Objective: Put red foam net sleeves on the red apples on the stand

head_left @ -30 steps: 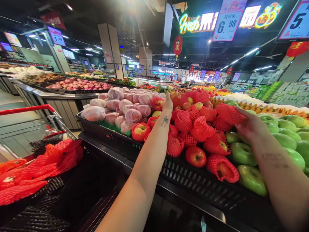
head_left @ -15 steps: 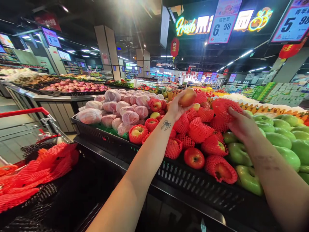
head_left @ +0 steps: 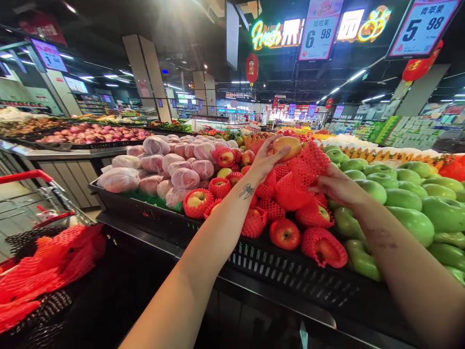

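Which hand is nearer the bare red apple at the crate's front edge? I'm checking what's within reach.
Right. The right hand holds red foam netting just above and right of the bare red apple; the left hand holds a yellow-red apple higher up.

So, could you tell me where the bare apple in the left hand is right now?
The apple is held up in the left hand above the red netted apples, just left of the foam net in the right hand, with the green apples further right.
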### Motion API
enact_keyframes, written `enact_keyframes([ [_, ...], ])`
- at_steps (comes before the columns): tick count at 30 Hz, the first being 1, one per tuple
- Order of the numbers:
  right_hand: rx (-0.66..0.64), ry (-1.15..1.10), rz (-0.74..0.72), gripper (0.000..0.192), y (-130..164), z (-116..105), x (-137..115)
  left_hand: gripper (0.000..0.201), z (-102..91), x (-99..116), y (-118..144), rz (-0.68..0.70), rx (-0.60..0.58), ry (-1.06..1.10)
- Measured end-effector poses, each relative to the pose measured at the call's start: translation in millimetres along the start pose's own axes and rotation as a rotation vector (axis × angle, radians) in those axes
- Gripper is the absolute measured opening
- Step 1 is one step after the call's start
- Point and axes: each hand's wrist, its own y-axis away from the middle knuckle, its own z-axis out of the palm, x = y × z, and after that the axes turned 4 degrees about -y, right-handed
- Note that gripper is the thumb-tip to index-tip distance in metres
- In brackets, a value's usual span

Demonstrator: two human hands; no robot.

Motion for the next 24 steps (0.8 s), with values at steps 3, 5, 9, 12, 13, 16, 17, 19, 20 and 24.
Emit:
enact_keyframes([
  [3, -0.042, 0.104, -0.037, 0.04, -1, 2, 3, 0.052, 2.4, 2, 4, 0.007, -0.062, -0.057],
  [5, -0.053, 0.137, -0.071, 0.039, -3, 1, 4, 0.057, 3.5, 4, 6, 0.018, -0.14, -0.073],
  [9, -0.043, 0.158, -0.23, 0.049, -8, -3, 9, 0.061, 2.9, 5, 6, 0.07, -0.237, -0.137],
  [12, -0.006, 0.225, -0.337, 0.062, -12, -6, 16, 0.057, 1.8, 1, 3, 0.088, -0.258, -0.234],
  [13, 0.005, 0.261, -0.351, 0.064, -13, -7, 18, 0.057, 1.8, 0, 2, 0.078, -0.273, -0.265],
  [16, 0.05, 0.441, -0.423, 0.066, -15, -9, 22, 0.058, 2.6, -6, -1, 0.018, -0.341, -0.323],
  [17, 0.066, 0.519, -0.466, 0.067, -15, -10, 22, 0.06, 3.0, -8, -2, -0.003, -0.365, -0.329],
  [19, 0.084, 0.656, -0.539, 0.068, -16, -10, 21, 0.063, 3.5, -11, -3, -0.036, -0.407, -0.325],
  [20, 0.089, 0.701, -0.559, 0.069, -16, -10, 20, 0.065, 3.6, -12, -3, -0.047, -0.423, -0.32],
  [24, 0.137, 0.755, -0.539, 0.069, -15, -6, 18, 0.066, 3.7, -11, -3, -0.073, -0.456, -0.321],
])
